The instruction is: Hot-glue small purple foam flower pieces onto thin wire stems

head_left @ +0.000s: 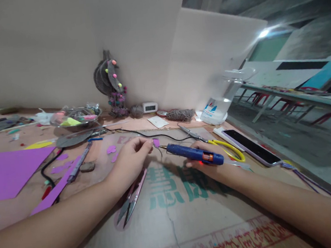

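Here's the small purple piece [156, 143], just above frame centre, pinched between thumb and fingertips of the left hand [132, 156]. The blue glue gun [194, 153] lies to its right, long axis nearly level, nozzle aimed leftward, tip near the piece. The right hand [209, 171] curls around the gun; the left is nearer the purple.

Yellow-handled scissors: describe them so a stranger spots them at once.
Start from the dark-screened phone on the right. Just left of it, beyond the blue glue gun, lie the scissors, blades pointing away. Their big yellow loops set them apart from the snips closer in, whose handles are pink.
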`<state>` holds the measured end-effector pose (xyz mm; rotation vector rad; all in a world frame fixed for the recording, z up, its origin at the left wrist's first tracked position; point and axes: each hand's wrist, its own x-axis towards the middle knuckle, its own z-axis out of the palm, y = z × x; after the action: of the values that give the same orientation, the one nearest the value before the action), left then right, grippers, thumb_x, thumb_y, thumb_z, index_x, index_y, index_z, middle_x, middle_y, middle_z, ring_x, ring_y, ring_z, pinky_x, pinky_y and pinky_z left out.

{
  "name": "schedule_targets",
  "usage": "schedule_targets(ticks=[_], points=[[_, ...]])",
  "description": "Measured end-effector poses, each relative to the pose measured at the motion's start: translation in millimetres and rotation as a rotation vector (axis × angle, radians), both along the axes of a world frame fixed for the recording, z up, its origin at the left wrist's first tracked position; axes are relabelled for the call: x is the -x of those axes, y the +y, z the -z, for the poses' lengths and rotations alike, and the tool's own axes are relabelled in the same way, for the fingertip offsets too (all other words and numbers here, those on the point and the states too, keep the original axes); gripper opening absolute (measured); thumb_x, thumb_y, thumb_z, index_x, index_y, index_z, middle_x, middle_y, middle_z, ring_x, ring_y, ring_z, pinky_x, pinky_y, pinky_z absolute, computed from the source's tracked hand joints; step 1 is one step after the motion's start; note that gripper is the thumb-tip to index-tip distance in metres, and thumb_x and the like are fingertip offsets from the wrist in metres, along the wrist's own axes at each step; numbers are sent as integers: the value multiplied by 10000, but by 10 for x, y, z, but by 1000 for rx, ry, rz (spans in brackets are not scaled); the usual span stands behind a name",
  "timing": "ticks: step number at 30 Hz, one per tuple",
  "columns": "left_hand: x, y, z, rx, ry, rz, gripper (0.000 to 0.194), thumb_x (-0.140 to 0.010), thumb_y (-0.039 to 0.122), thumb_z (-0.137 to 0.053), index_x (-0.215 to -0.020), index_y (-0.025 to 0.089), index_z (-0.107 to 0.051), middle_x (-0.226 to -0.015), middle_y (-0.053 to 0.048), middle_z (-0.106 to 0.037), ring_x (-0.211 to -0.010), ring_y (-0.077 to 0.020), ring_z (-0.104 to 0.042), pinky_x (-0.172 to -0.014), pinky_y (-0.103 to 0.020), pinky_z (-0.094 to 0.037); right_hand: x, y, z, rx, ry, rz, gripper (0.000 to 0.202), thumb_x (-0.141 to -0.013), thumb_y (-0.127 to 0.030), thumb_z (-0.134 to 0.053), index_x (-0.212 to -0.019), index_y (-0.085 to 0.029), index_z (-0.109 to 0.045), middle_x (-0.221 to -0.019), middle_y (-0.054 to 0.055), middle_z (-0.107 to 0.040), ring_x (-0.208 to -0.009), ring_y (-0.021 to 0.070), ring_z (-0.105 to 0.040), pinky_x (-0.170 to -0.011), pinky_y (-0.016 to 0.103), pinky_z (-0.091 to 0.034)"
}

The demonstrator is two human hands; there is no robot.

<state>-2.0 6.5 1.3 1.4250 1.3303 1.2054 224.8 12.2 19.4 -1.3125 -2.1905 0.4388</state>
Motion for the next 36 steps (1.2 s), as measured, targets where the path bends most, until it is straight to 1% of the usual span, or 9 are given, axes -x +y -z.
schedule_targets(ticks=[5,9,12,16,20,25,31,36], points=[[-2,-4,-12,11,-5,4,267,-834,436,-501,-757,187,-557,-641,36,-502,-479,-78,-414,-432,-185,-306,-14,10,29,-26,-35,-32,217,-710,-406,-667,-767,-205,-608,-697,3,-661,-617,144,-594,-538,258,-442],[-7,-6,-8,13,-20,6,260,-832,431,-502,-748,189,-546,-627,39,-492,-478,-80,-420,-437,-185,-312,-10,11,25,-35,-55,-75,192,-720,-384,-671,-760,-209,-601,-719,9,-674,-630,145,-605,-535,259,-453],[-9,-9,-11,7,-15,4,257,-830,423,-504,-737,186,-543,-637,35,-502,-487,-83,-431,-439,-186,-316,-10,22,28,-67,-61,-92,201,-711,-384,-685,-727,-205,-595,-716,17,-671,-629,154,-608,-531,274,-457],[-9,-20,-28,24,-19,0,254,-828,424,-506,-743,188,-545,-633,37,-502,-489,-85,-434,-437,-186,-314,-20,35,51,-76,-57,-97,225,-727,-418,-677,-746,-209,-599,-718,21,-663,-627,166,-608,-549,303,-469],[-5,-19,-31,12,-22,0,262,-818,429,-517,-733,184,-555,-638,37,-510,-485,-85,-431,-433,-191,-308,-15,26,50,-68,-68,-82,203,-729,-415,-672,-760,-231,-594,-693,10,-641,-621,175,-595,-562,319,-466],[4,12,8,3,-35,4,267,-812,443,-529,-747,186,-564,-617,45,-518,-445,-76,-415,-432,-201,-306,3,10,30,-64,-72,-30,206,-712,-400,-681,-733,-215,-593,-662,8,-611,-602,167,-572,-544,308,-440],[1,2,1,9,-26,5,275,-819,444,-526,-756,180,-567,-635,43,-520,-455,-71,-404,-429,-197,-303,-1,17,41,-64,-79,-18,218,-709,-410,-676,-701,-217,-576,-631,-1,-603,-570,153,-548,-511,286,-402],[2,-4,-8,2,-14,5,271,-815,441,-526,-754,180,-568,-635,36,-527,-467,-82,-416,-435,-200,-305,0,18,42,-69,-76,-23,217,-706,-411,-674,-686,-221,-570,-626,5,-604,-579,162,-560,-511,293,-408]])
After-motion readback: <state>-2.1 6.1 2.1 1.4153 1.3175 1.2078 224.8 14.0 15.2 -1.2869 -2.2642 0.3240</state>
